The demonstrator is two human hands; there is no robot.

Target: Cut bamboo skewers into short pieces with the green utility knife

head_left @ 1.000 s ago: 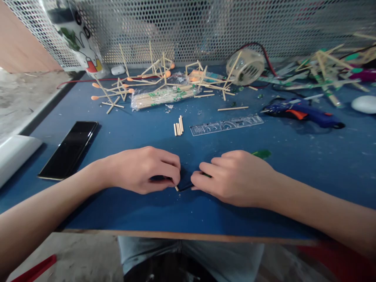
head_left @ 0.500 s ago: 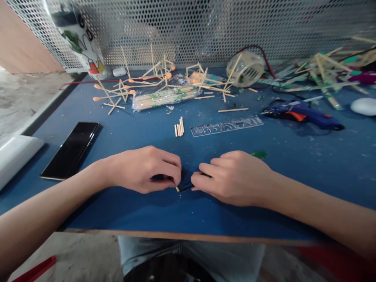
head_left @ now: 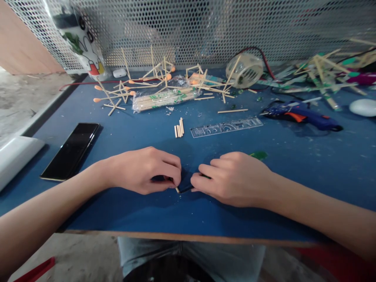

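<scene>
My left hand (head_left: 155,170) is closed in a pinch on a short wooden stick (head_left: 177,189), whose pale end pokes out below the fingertips near the table surface. My right hand (head_left: 232,178) is wrapped round a craft knife, most of it hidden in the fist. Its thin dark blade (head_left: 185,189) reaches left and meets the stick's end, or lies very close to it. Beyond the hands, several short cut sticks (head_left: 179,128) lie side by side, left of a clear plastic ruler (head_left: 226,127).
On the left lie a black phone (head_left: 70,150) and a white object (head_left: 19,156). A blue glue gun (head_left: 302,114) rests at right. Behind are stick structures (head_left: 119,94), a wrapped stick bundle (head_left: 164,98), a clear plastic cup (head_left: 245,70) and a bottle (head_left: 84,47) against perforated metal.
Both hands hold nearly the same pose, with the blade still at the stick's end. The whole view has shifted very slightly.
</scene>
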